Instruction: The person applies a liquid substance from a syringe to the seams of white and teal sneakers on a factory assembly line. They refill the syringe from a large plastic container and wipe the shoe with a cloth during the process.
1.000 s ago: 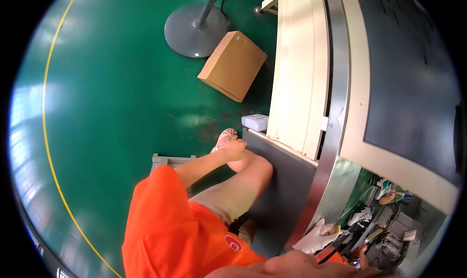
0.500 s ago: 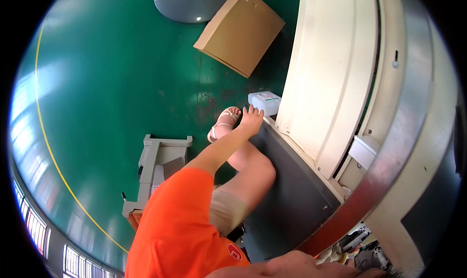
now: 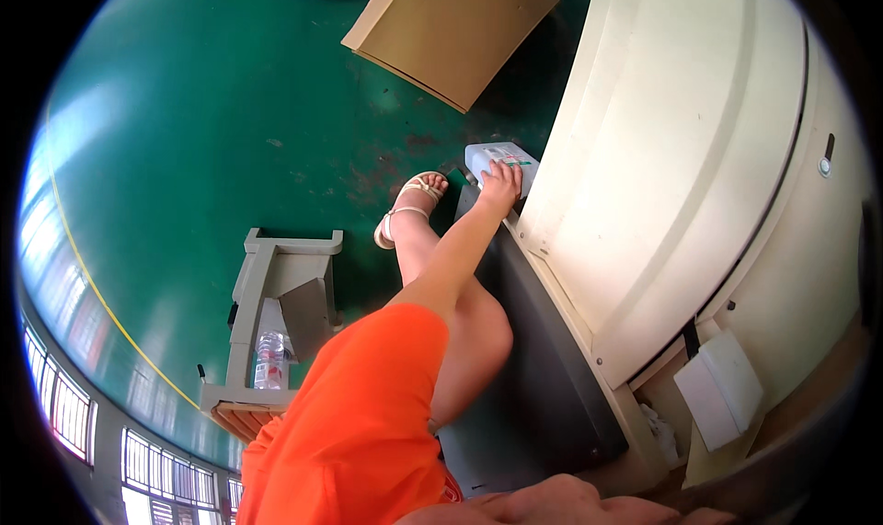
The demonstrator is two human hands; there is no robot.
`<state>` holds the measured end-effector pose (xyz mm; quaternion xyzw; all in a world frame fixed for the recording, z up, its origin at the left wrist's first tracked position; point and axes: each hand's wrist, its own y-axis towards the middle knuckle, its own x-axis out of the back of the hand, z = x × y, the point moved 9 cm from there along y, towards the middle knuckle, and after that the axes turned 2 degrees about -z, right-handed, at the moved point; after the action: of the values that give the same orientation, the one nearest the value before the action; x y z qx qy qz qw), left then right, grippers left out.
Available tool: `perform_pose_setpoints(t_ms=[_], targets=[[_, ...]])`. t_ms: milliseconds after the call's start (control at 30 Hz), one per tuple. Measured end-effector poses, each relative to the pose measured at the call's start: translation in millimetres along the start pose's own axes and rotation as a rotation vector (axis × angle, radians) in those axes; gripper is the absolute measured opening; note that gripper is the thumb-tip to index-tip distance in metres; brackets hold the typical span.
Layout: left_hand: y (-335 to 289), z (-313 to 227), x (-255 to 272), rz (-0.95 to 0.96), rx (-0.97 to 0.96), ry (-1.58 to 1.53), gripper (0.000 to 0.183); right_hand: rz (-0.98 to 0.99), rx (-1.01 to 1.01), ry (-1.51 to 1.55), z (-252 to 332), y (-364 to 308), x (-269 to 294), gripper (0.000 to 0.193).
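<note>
My left arm, in an orange sleeve, stretches down toward the green floor. My left hand [image 3: 501, 187] lies on a small white box [image 3: 489, 157] with its fingers curled over the near edge. The box sits on the floor against the foot of a cream machine cabinet [image 3: 671, 157]. My foot in a pale sandal [image 3: 409, 214] stands just left of the box. A skin-coloured shape at the lower edge looks like my right hand [image 3: 561, 502]; its fingers are cut off by the frame.
A flat cardboard box [image 3: 451, 24] lies on the floor beyond the white box. A grey stool frame [image 3: 280, 286] with a clear plastic bottle [image 3: 269, 355] stands to the left. A dark panel [image 3: 543, 369] runs along the cabinet. A yellow line [image 3: 101, 295] curves across the floor.
I have bent lower and the view has closed in on the floor. My left hand has travelled from beside my foot to the white box and settled on it.
</note>
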<state>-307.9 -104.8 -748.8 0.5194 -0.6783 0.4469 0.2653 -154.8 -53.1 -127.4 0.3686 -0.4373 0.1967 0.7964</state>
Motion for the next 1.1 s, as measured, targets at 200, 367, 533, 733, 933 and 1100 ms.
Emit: perform_pose_setpoints(t_ms=[200,367,533,733,933,1100], targets=[[-39,11,76,-0.018,-0.09,-0.048,0.064,-0.042,-0.045,0.062,6,-17,24,0.057],[-128,77,186,-0.042,-0.09,-0.273,0.084,-0.057,-0.055,0.212,10,-36,42,0.056],[-240,119,346,-0.142,-0.23,-0.276,0.085,0.01,-0.125,0.521,-6,-38,38,0.067],[-368,34,582,-0.406,-0.778,-0.409,0.066,-0.147,-0.211,0.691,-83,-109,144,0.062],[-473,-63,699,-0.41,-1.198,-0.703,0.067,-0.415,-0.716,0.928,-284,-202,252,0.049],[-482,-190,684,-0.298,-1.305,-0.794,0.066,-0.316,-0.898,1.019,-340,-254,274,0.033]])
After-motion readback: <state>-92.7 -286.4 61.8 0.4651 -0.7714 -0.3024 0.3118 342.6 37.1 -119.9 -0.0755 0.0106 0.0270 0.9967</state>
